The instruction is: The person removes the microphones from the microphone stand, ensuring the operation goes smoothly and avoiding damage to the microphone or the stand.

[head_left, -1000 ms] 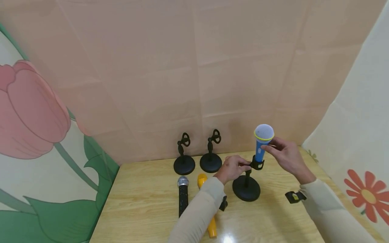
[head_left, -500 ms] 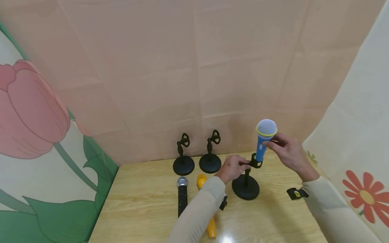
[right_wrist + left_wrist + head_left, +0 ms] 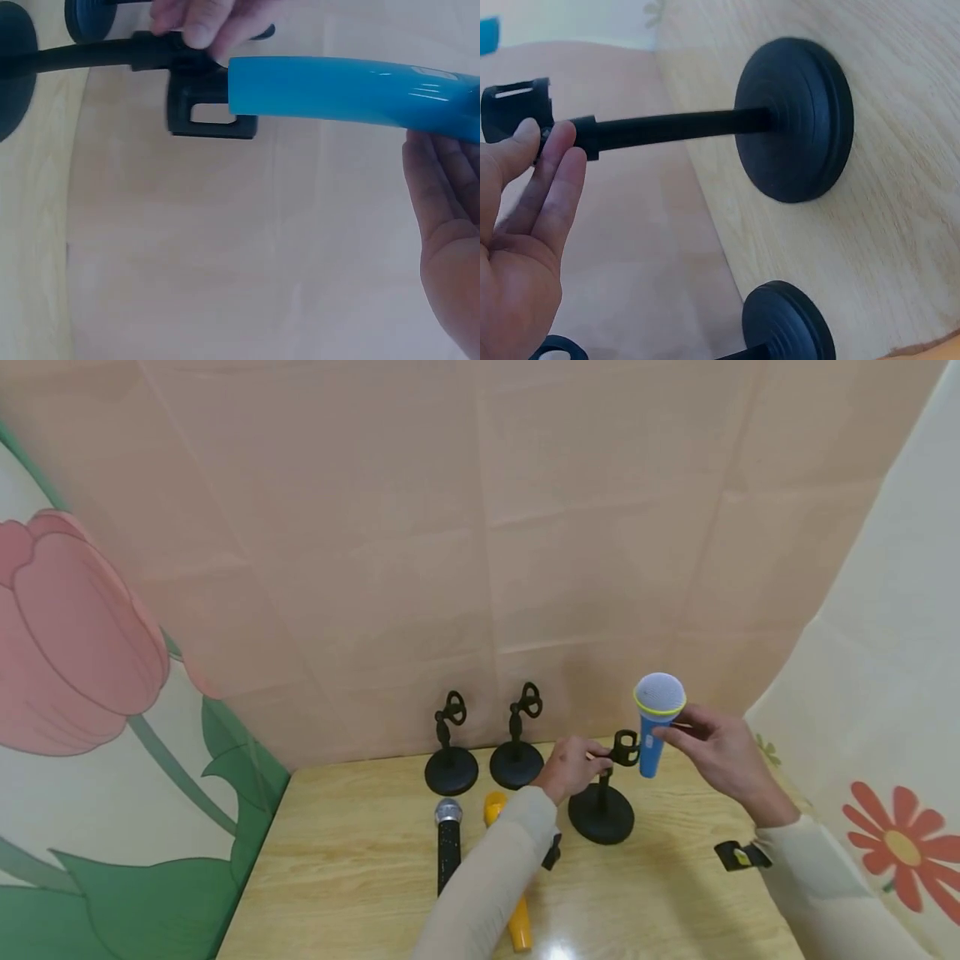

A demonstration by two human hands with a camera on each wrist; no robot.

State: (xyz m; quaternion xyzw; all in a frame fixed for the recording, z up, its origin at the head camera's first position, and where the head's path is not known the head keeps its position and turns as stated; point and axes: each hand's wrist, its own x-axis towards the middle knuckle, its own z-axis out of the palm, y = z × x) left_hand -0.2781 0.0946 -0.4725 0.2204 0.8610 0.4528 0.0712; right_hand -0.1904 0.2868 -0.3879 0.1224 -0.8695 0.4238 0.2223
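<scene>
A: I'm watching the right hand [image 3: 716, 750]; its fingers are pinching the blue microphone [image 3: 654, 718] just under the head, holding it upright in the air beside the clip [image 3: 624, 748] of the nearest stand [image 3: 600, 802]. Its lower end is sitting at the clip's 3 o'clock, outside it.

B: And the left hand [image 3: 573, 768]?

A: Its fingers [image 3: 551, 176] are lying nearly straight along the top of the stand's post, pressing against the neck just below the clip, steadying it.

B: How am I judging the microphone's handling?

A: I'm reading it as light, glossy plastic, stiff and probably a bit slippery, so gripping the barrel high up seems sound. The stand looks bottom-heavy with that round base [image 3: 795, 120], though the thin post could tip if pushed sideways.

B: What's around it?

A: The bench [image 3: 360, 877] is pale wood with a glare spot at 6 o'clock. 2 more stands [image 3: 483, 739] are waiting at 11 o'clock against the wall, and a black microphone [image 3: 448, 843] and a yellow microphone [image 3: 506, 868] are lying at 8 o'clock. Peach paper is backing the scene, with flower-print panels at either side.
</scene>
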